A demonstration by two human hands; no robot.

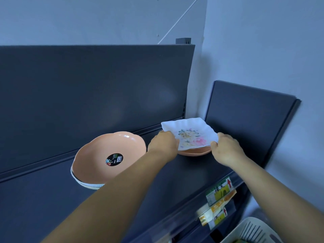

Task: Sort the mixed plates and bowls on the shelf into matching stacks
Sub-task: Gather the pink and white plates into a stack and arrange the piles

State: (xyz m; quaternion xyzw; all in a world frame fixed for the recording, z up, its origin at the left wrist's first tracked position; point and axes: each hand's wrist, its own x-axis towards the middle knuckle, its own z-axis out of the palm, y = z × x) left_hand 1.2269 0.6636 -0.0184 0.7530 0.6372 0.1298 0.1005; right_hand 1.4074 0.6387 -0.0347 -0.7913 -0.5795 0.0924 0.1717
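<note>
A white square plate (190, 132) with a flower print lies on top of a peach bowl (194, 152) at the right end of the dark shelf (52, 199). My left hand (163, 143) grips the plate's left edge. My right hand (225, 149) grips its near right corner. To the left stands a stack topped by a peach scalloped bowl (103, 155) with a black round sticker. White and peach rims (84, 185) show beneath that bowl.
A dark back panel (87, 85) rises behind the shelf and a dark side panel (245, 120) closes its right end. Price labels (219, 195) hang on the shelf's front edge. A white slotted basket (252, 232) sits below at the bottom right.
</note>
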